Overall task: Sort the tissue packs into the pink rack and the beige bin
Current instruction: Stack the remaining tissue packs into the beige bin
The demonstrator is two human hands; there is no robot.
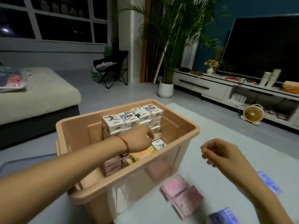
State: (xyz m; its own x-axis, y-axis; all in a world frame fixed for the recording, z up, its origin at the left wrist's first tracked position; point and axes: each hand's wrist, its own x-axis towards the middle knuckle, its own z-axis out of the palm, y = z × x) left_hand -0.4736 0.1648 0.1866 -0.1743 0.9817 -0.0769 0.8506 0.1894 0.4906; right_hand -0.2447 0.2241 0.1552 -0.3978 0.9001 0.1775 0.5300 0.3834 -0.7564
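Big beige plastic bin [182,118] sits on the pale grey worktop [226,130], approx. half full: white printed tissue packs [129,118] stacked in rows along the far side, reaching rim level, w/ more packs piled at the near-left and a yellow-orange pack [144,153] lying flat beside a lone white one in the middle. Left hand [140,139], red string bracelet [125,143] at the wrist, reaches over the near rim into the bin, knuckles up, fingers bent down against the white stack; can't tell whether it pinches anything (fingertips hidden behind the hand). Right hand [221,154] hovers above the worktop just right of the bin, fingers loosely curled, nothing in it. Below it, two blurred pink tissue packs [178,186] lie touching on the worktop; purple tissue packs [224,215] lie at the near edge, another under the right forearm.
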